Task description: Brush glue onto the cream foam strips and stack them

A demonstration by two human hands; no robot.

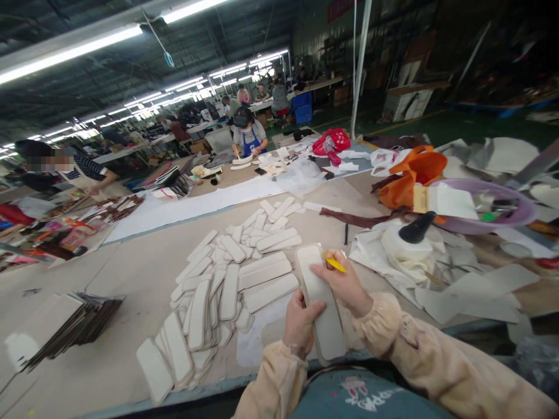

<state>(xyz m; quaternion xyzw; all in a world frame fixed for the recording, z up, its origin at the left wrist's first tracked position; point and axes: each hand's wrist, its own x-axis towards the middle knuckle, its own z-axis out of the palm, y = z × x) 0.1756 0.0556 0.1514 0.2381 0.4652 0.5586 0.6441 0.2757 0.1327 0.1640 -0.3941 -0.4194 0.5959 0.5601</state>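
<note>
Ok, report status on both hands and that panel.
Left hand steadies the white panel from the near side. Right hand rests on it, pinching a yellow tool. Spread of cut white pieces lies just left, clear of the panel.

left hand [300, 325] holding insole piece [321, 302], right hand [345, 285]

Left hand [301, 326]: palm hidden under the long white piece [321, 302], only knuckles and thumb show. Right hand [345, 285]: grip covers most of the yellow tool [335, 265], tip alone visible. Near tabletop [131, 273] edge: piece's lower end overhangs. Purple basin [480, 224] contents too jumbled to tell. Dark stack [65, 326] at left corner cut by the edge. Distant workers' hands too small.
</note>
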